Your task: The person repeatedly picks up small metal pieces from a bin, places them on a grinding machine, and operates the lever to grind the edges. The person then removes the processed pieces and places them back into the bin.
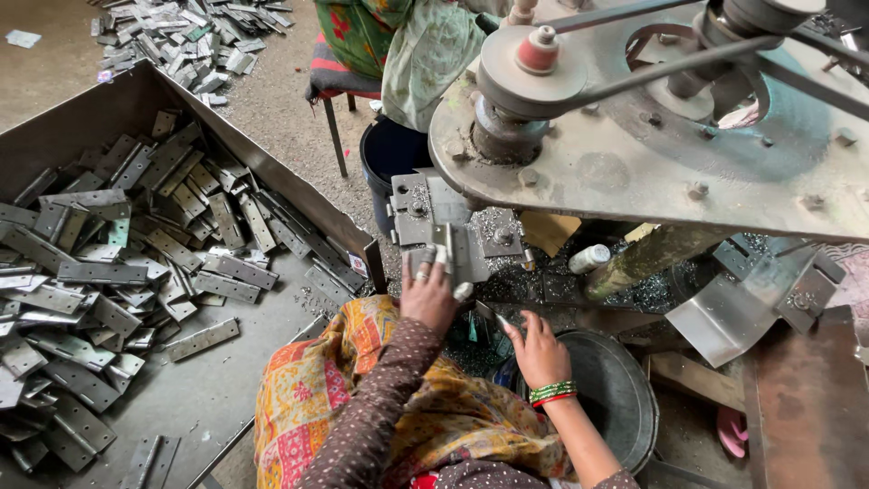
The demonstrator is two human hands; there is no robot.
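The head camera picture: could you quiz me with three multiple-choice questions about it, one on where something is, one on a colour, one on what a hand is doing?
1. Where does the big heap of flat metal hinge plates lie?
A. in the open metal tray on the left
B. in the round pan
C. on the machine's top plate

2. What colour are the bangles on the right wrist?
A. blue
B. green and red
C. silver

3. What is the left hand doing?
A. resting in the lap
B. holding a bottle
C. pressing a metal piece at the machine's jig

Answers: 1 A, the plates fill that tray; 2 B, green bands with a red one; 3 C, its fingers lie on the piece.
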